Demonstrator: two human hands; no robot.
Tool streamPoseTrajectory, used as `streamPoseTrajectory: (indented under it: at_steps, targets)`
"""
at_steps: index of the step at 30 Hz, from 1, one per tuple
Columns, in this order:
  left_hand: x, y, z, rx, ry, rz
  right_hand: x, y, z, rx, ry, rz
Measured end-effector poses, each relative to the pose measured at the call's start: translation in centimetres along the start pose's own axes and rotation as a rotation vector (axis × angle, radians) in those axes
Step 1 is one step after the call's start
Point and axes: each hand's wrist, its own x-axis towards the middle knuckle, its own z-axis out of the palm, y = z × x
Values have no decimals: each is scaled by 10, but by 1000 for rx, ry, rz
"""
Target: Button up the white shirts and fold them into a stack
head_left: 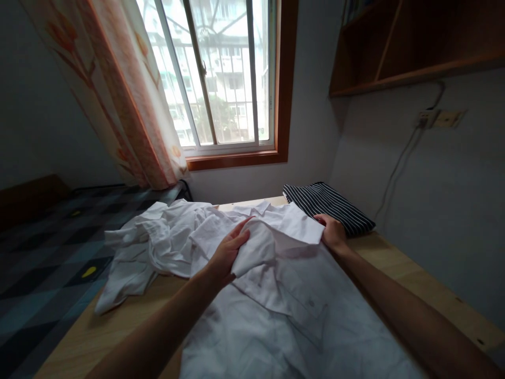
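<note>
A white shirt point(315, 321) lies spread over the wooden table in front of me, its lower part running towards me. My left hand point(226, 252) is closed on a folded-over flap of the shirt, thumb on top, and lifts it a little. At the shirt's far right edge, my right hand point(332, 231) has its fingers curled at a raised, pointed corner of the fabric. Parts of its fingers are hidden, but it appears to grip the shirt. Beyond and left of my left hand, crumpled white cloth point(173, 237) lies bunched; I cannot tell whether it joins the shirt.
A folded black-and-white striped cloth point(331, 208) lies at the table's back right corner. The wooden table point(410, 279) ends near the right wall. To the left is a bed with a checked cover point(59, 252). A curtain point(134, 105) hangs beside the window point(224, 79).
</note>
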Motion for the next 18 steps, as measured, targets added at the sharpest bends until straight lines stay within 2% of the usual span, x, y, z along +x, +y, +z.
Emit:
streamPoseTrajectory:
  at_steps: [2, 4, 6, 7, 10, 12, 15, 17, 18]
  targets:
    - [-2, 16, 1, 76, -1, 33, 2, -2, 0, -111, 133, 22]
    - [-12, 32, -8, 181, 16, 71, 1, 3, -2, -242, 163, -114]
    - [-28, 40, -27, 331, 46, 41, -4, 12, -4, -376, 78, -266]
    - [-38, 41, -38, 424, 58, -17, -8, 17, -4, -427, 21, -310]
    - [-66, 28, -68, 715, 37, -224, -18, 30, -5, -490, -60, -329]
    - [-81, 17, -79, 909, -6, -280, -19, 34, -8, -484, -100, -336]
    - [-94, 11, -77, 1235, -54, -216, -14, 36, -17, -466, -195, -381]
    - [-99, 15, -68, 1465, -95, -81, -9, 36, -23, -471, -229, -391]
    - [-100, 18, -62, 1568, -99, 33, -6, 36, -26, -479, -229, -385]
